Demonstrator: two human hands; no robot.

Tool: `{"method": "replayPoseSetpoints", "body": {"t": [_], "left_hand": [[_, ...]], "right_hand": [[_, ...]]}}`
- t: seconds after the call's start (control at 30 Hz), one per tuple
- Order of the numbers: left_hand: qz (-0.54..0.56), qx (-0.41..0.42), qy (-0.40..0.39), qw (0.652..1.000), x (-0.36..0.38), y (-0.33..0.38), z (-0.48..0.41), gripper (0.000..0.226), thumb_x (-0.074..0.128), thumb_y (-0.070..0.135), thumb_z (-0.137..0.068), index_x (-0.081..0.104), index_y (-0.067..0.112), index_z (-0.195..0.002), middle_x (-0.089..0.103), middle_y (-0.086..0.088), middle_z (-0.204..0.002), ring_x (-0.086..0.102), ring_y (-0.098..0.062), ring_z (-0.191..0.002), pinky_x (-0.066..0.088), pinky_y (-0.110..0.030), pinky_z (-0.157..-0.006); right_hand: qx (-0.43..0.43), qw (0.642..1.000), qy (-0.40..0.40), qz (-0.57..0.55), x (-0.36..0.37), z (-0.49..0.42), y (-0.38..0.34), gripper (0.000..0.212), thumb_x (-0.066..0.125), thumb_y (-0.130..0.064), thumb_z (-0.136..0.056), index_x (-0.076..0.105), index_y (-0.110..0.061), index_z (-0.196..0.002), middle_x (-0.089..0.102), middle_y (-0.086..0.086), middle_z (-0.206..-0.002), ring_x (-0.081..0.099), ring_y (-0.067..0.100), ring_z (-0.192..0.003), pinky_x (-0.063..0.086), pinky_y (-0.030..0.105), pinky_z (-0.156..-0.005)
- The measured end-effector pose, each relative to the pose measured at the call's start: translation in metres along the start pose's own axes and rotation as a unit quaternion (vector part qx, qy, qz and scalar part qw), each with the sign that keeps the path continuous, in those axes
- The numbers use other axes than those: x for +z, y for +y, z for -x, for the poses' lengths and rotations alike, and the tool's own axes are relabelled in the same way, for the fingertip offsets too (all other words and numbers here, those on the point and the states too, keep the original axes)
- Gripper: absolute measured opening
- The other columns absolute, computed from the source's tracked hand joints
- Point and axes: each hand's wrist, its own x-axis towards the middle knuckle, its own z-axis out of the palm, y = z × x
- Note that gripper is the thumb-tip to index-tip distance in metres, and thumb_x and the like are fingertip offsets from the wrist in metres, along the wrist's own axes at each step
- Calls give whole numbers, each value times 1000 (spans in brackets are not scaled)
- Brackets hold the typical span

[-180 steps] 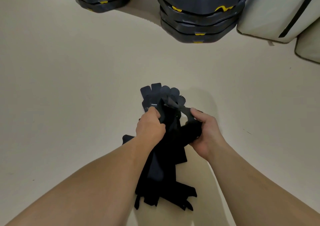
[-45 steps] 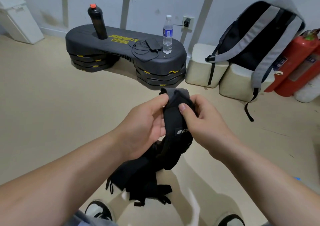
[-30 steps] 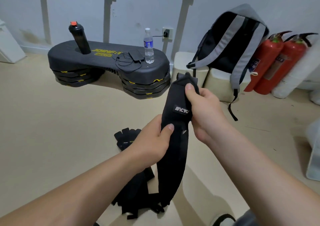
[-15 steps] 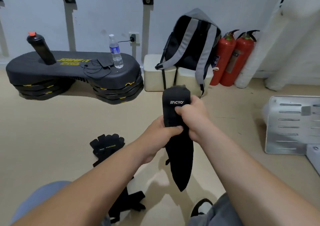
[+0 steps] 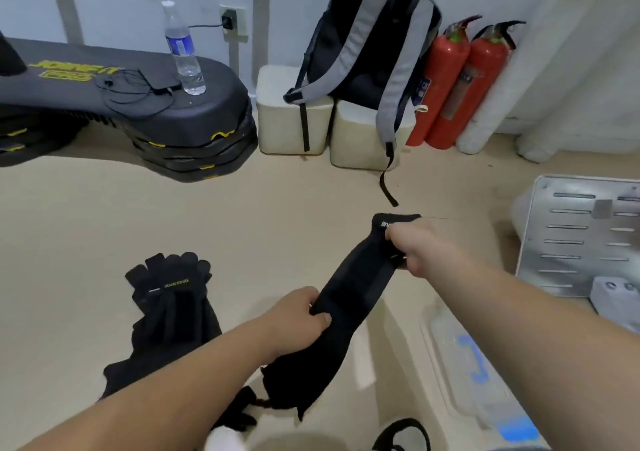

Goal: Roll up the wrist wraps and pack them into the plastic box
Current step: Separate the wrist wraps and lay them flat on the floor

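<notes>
Beige floor (image 5: 104, 225); long black fabric wrist wrap (image 5: 356, 288) between left hand (image 5: 298, 322), right hand (image 5: 415, 243)

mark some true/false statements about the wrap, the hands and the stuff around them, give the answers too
1. The left hand and the right hand both hold the wrist wrap. True.
2. The wrist wrap is rolled into a tight coil. False: it is stretched out long between the two hands.
3. A water bottle stands on the black step platform. True.
4. The gloves lie inside the plastic box. False: they lie on the floor, left of the arms.
5. The fire extinguishers by the wall number three. False: there are two.
</notes>
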Motion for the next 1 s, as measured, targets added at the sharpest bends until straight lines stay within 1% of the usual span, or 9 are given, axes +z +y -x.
{"method": "replayPoseSetpoints", "body": {"t": [0.1,0.27,0.33,0.4,0.5,0.6,0.73,0.87,1.0], "left_hand": [[27,-11,23,999,3,-24,-35,11,51,27,-109,59,23,-116,73,-3,-108,71,-21,-102,59,-39,-96],[48,-80,75,993,20,-62,-93,7,51,29,-108,58,27,-107,72,-3,-101,69,-19,-92,58,-31,-81],[76,-115,73,988,28,-71,-115,6,60,30,-103,59,24,-105,73,-6,-102,71,-23,-92,58,-34,-80],[117,-148,22,982,35,-76,-133,15,69,28,-95,64,22,-107,76,-6,-105,75,-25,-96,63,-39,-88],[147,-193,-121,963,48,-76,-152,30,79,33,-85,72,22,-113,81,-4,-104,79,-25,-97,64,-39,-93],[128,-207,-191,951,67,-85,-168,32,77,30,-87,68,21,-117,79,-6,-113,77,-26,-104,63,-40,-95],[131,-229,-133,955,95,-113,-182,16,69,25,-97,64,18,-111,81,-6,-99,80,-20,-84,61,-35,-76],[60,-231,-66,969,107,-137,-184,15,70,20,-89,63,19,-102,76,-8,-98,76,-24,-87,58,-35,-71],[80,-225,-60,969,105,-143,-184,20,68,19,-92,63,18,-112,71,-12,-110,67,-24,-88,53,-31,-67]], "right_hand": [[-62,995,-49,60,18,-36,6,36,50,6,-94,54,-17,-120,67,10,-112,68,29,-95,62,44,-71],[-65,996,-62,24,54,-100,61,47,47,3,-94,46,-27,-130,63,1,-117,67,29,-103,63,43,-72],[-55,997,-50,4,65,-127,76,57,44,6,-91,46,-29,-136,62,1,-121,65,32,-112,63,46,-82],[-67,997,-31,-4,69,-152,78,55,43,9,-89,51,-30,-127,63,-1,-116,64,28,-110,60,43,-85],[-99,995,-15,-13,69,-182,68,48,44,10,-91,56,-31,-112,67,1,-114,62,20,-94,53,30,-73],[-97,994,32,-33,71,-211,77,37,56,-6,-100,53,-31,-127,65,5,-121,64,22,-100,55,30,-75],[-127,953,84,263,82,-218,138,75,62,-25,-99,23,-25,-163,27,14,-160,35,37,-143,39,46,-114],[-150,882,-76,439,105,-186,217,76,61,-30,-99,23,-27,-164,6,12,-173,5,36,-159,21,47,-126],[-171,813,-101,548,99,-180,253,84,61,-30,-102,8,-30,-167,-20,7,-175,-17,34,-161,11,49,-131]]}}
